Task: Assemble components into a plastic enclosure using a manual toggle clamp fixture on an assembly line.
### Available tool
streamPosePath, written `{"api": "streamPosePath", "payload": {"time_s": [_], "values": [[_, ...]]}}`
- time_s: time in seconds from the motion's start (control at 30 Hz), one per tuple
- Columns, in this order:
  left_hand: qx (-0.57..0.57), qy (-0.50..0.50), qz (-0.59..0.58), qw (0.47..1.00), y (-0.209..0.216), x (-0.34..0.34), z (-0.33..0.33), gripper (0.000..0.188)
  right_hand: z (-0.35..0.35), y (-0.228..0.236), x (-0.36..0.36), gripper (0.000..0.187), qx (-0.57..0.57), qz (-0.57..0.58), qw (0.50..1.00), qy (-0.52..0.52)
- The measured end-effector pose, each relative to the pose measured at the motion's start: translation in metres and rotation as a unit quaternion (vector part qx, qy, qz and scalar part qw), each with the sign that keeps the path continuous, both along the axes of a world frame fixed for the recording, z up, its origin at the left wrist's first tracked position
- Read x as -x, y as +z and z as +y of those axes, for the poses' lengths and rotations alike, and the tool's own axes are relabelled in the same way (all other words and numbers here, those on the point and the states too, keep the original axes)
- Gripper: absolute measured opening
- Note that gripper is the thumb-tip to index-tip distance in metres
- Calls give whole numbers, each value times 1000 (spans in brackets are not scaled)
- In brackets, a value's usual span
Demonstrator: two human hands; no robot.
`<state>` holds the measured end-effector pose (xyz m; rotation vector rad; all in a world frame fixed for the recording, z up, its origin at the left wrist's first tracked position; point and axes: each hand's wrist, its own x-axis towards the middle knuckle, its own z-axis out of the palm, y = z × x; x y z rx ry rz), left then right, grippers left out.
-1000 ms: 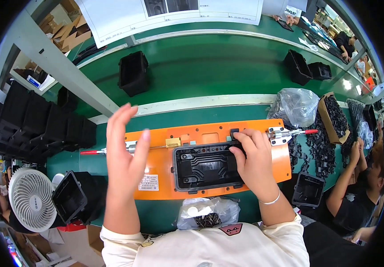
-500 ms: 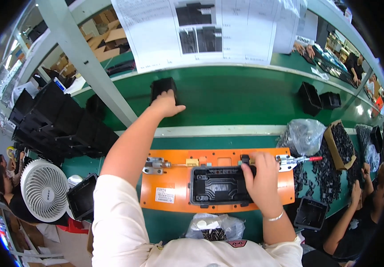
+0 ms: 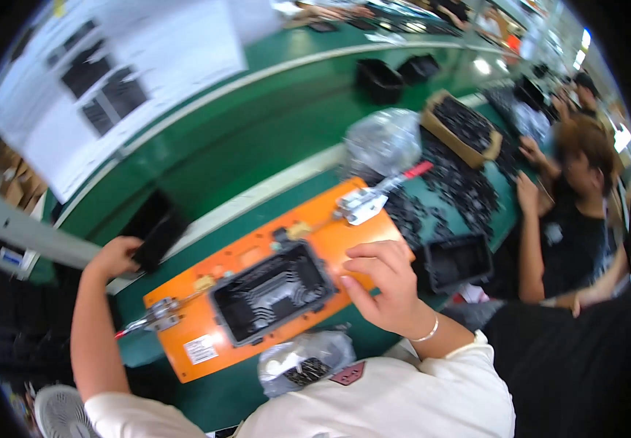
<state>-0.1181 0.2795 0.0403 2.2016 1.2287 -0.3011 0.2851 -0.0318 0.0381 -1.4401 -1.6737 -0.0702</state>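
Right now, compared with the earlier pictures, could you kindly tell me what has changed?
The left hand, empty at first, has taken hold of the black bin and brought it nearer, toward the orange fixture. The right hand has come off the right end of the black box, moving rightward. The black box stays in the orange fixture.

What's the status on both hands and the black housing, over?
Left hand gripping black bin. Right hand empty, fingers apart, over right end of orange fixture. Black housing on fixture, nothing covering it.
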Motion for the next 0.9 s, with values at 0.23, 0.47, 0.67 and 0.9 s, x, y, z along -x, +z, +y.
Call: {"api": "streamPosePath", "payload": {"time_s": [0.23,0.47,0.67,0.9], "values": [[-45,18,150,988,11,-10,-37,48,-69,-2,-59,25,28,-51,985,-164],[-101,4,171,980,35,-28,-55,49,-99,-18,-98,46,315,-106,927,-174],[-193,-29,27,980,76,-92,-94,51,-74,-26,-123,25,344,-92,897,-260],[-365,-44,-141,919,90,-141,-173,50,6,-39,-120,18,179,-151,925,-299]]}}
